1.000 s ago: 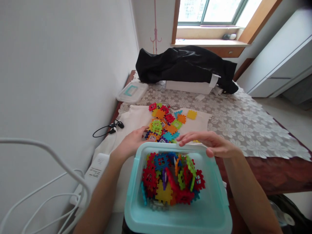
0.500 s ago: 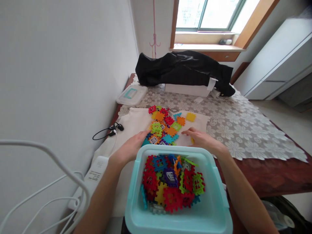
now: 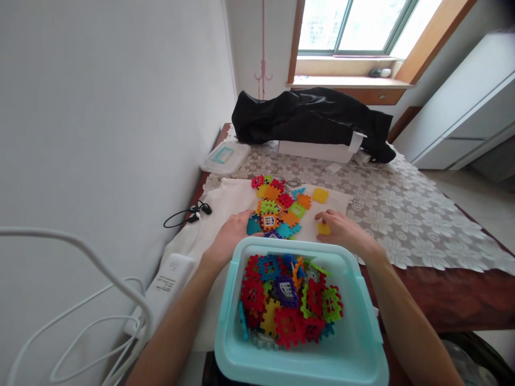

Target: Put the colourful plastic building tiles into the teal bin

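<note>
A pile of colourful plastic interlocking tiles (image 3: 286, 217) lies on a white cloth (image 3: 225, 195) on the table. My left hand (image 3: 233, 236) is at the pile's left edge, fingers apart, beside a blue tile (image 3: 253, 225). On the other side, my right hand (image 3: 341, 231) is open with bent fingers, its fingertips by a yellow tile (image 3: 323, 229); whether they touch it I cannot tell. Between my forearms stands a light turquoise tub (image 3: 358, 343), holding many mixed tiles (image 3: 287, 303) in red, blue, purple, green and yellow. Its near rim hides the closest part of the pile.
Another yellow tile (image 3: 321, 195) lies apart at the back right. A clear lid with a turquoise handle (image 3: 225, 157) rests by the wall. Black earphones (image 3: 193, 213), a white power strip (image 3: 169, 284) and cables (image 3: 100, 273) are on the left. Black fabric (image 3: 309, 118) covers a white box (image 3: 316, 151).
The view has shifted slightly. My left hand has drawn back a little towards me. My right hand has moved slightly right, and more of the yellow tile shows. The green tiles on the pile have shifted.
</note>
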Available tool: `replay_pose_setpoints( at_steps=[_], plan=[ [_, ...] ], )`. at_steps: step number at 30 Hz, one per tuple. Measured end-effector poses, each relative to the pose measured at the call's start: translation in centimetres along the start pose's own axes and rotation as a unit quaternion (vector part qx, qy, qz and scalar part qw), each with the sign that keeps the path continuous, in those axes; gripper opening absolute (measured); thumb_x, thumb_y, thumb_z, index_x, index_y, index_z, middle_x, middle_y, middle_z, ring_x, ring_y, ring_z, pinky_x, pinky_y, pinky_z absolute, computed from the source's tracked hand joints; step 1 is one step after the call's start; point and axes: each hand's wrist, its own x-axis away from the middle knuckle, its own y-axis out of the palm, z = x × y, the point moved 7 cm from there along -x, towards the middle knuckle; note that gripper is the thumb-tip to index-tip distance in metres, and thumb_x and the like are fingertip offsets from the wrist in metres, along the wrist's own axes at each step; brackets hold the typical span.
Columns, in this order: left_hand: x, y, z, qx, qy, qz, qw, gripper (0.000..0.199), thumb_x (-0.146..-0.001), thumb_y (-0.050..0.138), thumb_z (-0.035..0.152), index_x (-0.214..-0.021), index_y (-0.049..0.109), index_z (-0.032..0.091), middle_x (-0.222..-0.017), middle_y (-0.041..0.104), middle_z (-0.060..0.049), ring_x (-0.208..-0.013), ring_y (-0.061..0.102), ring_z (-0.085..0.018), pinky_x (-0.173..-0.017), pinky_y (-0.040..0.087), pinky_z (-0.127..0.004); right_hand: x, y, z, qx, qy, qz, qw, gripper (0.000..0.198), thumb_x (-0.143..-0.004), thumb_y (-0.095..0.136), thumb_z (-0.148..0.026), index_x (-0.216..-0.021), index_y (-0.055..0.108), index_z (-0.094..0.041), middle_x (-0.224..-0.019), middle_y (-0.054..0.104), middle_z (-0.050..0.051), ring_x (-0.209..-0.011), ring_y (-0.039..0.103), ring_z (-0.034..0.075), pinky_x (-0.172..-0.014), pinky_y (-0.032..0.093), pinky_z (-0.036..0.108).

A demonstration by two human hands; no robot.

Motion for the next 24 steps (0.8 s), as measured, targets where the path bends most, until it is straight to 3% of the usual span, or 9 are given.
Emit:
replay_pose_setpoints(
  at_steps=[5,7,10,15,17,20,24],
  plan=[
    [-0.3,0.0,0.1,0.03,-0.022,0.006,0.999,0.073,-0.081,0.092,0.027,-0.149,0.067,0.016,-0.15,0.075,-0.023,-0.141,0.071,-0.042,-0.123,0.055,-0.054,-2.2,0.3,-3.1,-0.176,-0.086,0.108,0.975,0.053,-0.098,0.077,-0.049,-0.145,0.068,-0.024,-0.127,0.076,0.012,-0.109,0.073,0.027,-0.092,0.063,0.042],
    [-0.4,0.1,-0.1,0.054,-0.036,0.011,0.998,0.071,-0.08,0.092,0.025,-0.145,0.067,0.017,-0.147,0.077,-0.021,-0.137,0.074,-0.041,-0.121,0.057,-0.053,-2.8,1.3,-4.2,-0.183,-0.096,0.104,0.973,0.06,-0.095,0.081,-0.051,-0.146,0.069,-0.023,-0.141,0.072,0.015,-0.127,0.071,0.032,-0.108,0.062,0.048],
    [-0.7,0.3,-0.5,0.073,-0.049,0.023,0.996,0.066,-0.08,0.091,0.023,-0.142,0.067,0.02,-0.143,0.079,-0.017,-0.133,0.076,-0.04,-0.118,0.059,-0.054,-3.2,2.4,-4.7,-0.161,-0.081,0.089,0.98,0.059,-0.096,0.082,-0.05,-0.147,0.071,-0.021,-0.157,0.065,0.018,-0.149,0.06,0.037,-0.128,0.049,0.056],
    [-1.1,0.8,-0.7,0.147,-0.022,0.046,0.988,0.058,-0.084,0.084,0.024,-0.14,0.067,0.019,-0.144,0.078,-0.017,-0.136,0.074,-0.038,-0.122,0.056,-0.056,-2.9,2.7,-3.3,-0.18,-0.015,0.081,0.98,0.057,-0.099,0.077,-0.05,-0.149,0.071,-0.022,-0.136,0.075,0.014,-0.1,0.075,0.025,-0.1,0.063,0.047],
    [-1.2,1.3,-0.9,0.221,-0.022,0.039,0.974,0.064,-0.084,0.085,0.028,-0.144,0.064,0.019,-0.15,0.074,-0.018,-0.136,0.074,-0.037,-0.12,0.059,-0.056,-2.7,2.8,-3.0,-0.197,0.01,0.067,0.978,0.058,-0.096,0.08,-0.048,-0.147,0.072,-0.021,-0.122,0.078,0.012,-0.093,0.074,0.024,-0.094,0.062,0.043],
    [-1.5,2.1,-1.4,0.339,-0.054,0.031,0.939,0.081,-0.079,0.094,0.042,-0.149,0.06,0.02,-0.16,0.067,-0.02,-0.141,0.07,-0.039,-0.114,0.063,-0.055,-2.5,2.6,-3.1,-0.238,0.03,0.043,0.97,0.062,-0.091,0.082,-0.046,-0.146,0.072,-0.019,-0.116,0.078,0.011,-0.098,0.074,0.024,-0.094,0.062,0.041],
    [-1.7,3.3,-1.9,0.485,-0.132,0.032,0.864,0.092,-0.069,0.105,0.051,-0.144,0.06,0.022,-0.17,0.058,-0.023,-0.152,0.063,-0.04,-0.117,0.062,-0.052,-2.5,2.8,-3.6,-0.335,0.04,0.006,0.941,0.064,-0.089,0.082,-0.05,-0.145,0.072,-0.02,-0.112,0.079,0.009,-0.098,0.074,0.024,-0.092,0.063,0.04]
  ],
)
